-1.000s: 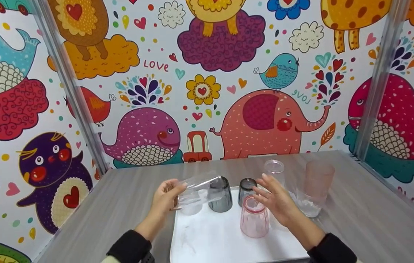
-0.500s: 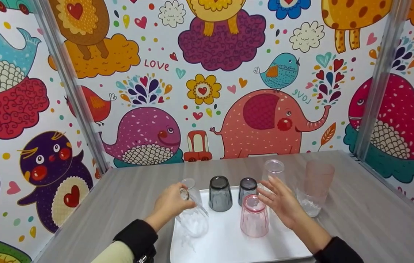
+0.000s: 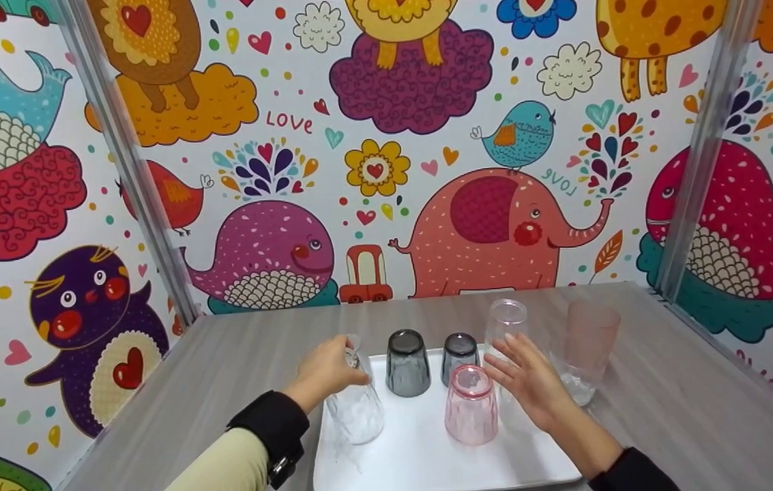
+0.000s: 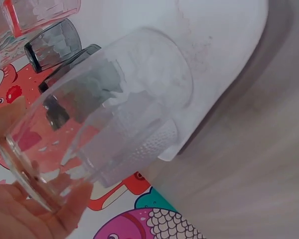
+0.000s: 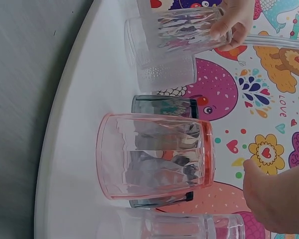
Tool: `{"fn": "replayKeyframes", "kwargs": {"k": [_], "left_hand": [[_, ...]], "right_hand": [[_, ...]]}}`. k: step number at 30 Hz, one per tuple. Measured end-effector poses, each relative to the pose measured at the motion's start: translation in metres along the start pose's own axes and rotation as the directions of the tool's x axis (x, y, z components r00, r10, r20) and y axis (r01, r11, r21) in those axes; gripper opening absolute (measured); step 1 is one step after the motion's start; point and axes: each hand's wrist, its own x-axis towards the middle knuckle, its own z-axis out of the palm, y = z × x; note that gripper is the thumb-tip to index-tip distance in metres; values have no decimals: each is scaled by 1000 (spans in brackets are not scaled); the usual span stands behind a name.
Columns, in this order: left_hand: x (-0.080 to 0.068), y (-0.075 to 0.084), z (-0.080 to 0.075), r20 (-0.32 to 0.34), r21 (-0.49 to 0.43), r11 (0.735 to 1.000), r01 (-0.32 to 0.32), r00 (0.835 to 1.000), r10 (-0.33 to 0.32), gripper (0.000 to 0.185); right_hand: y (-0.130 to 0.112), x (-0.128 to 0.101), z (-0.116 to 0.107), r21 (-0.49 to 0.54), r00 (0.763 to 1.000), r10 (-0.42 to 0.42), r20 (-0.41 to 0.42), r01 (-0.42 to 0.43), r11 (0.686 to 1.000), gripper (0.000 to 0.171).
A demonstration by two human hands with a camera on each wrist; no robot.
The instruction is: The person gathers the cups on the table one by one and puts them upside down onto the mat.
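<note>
Left hand grasping clear glass upside down at lower centre-left, on white tray. Right hand released, fingers spread, just right of inverted pink glass.

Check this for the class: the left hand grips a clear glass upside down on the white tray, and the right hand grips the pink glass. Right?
Not quite. The right hand is open beside the pink glass, not gripping it, as the head view shows. The left hand does grip the clear glass on the white tray.
</note>
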Motion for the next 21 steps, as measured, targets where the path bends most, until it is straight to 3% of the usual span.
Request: {"fn": "replayKeyframes", "kwargs": {"k": [9, 21], "left_hand": [[4, 1, -2, 49, 37, 999, 1, 999, -2, 56], [3, -2, 8, 10, 91, 992, -92, 996, 91, 55]], "right_hand": [[4, -1, -5, 64, 1000, -25, -8, 25, 998, 68], [3, 2, -11, 91, 1000, -25, -9, 26, 996, 71]]}}
